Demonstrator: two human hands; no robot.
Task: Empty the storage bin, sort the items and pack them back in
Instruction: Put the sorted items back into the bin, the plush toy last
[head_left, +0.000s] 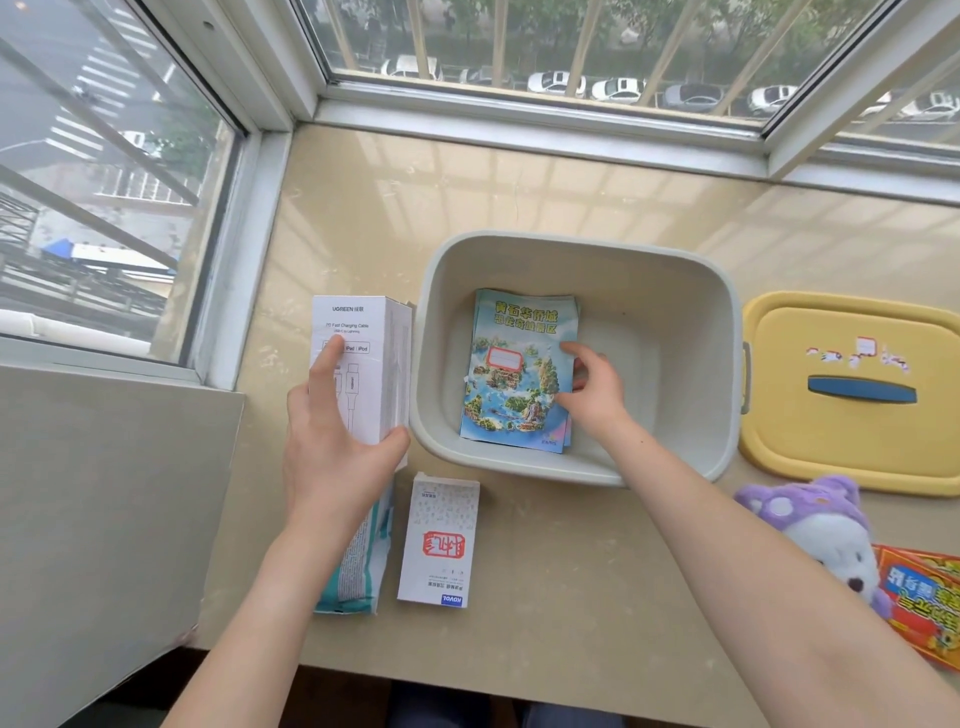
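Head view, over a beige windowsill (545, 197): grey storage bin (691, 291) set at centre, nothing inside but a stack of illustrated booklets (514, 374) laid flat against the left part of its floor. Right hand (592, 387) reached down into the bin, fingers curled and pressed on the right edge of the stack; whether actually pinched around the booklets, impossible to tell. Left hand (332, 447) clamped on a tall white cable box (363, 364) just outside the bin's left wall, thumb on the near right corner, fingers spread across the printed front, box stood upright and touching or nearly touching the bin. Seen beneath the left wrist, a teal-and-white packet (358, 571) lying flat. Beside it, near the front edge, a smaller white box (441, 540) with a red seal mark, lying flat and apart from the bin. Yellow lid (852, 457) with a blue handle placed right of the bin. Purple-and-white plush toy (815, 525) and an orange printed packet (924, 597) lying at the right, in front of the lid.
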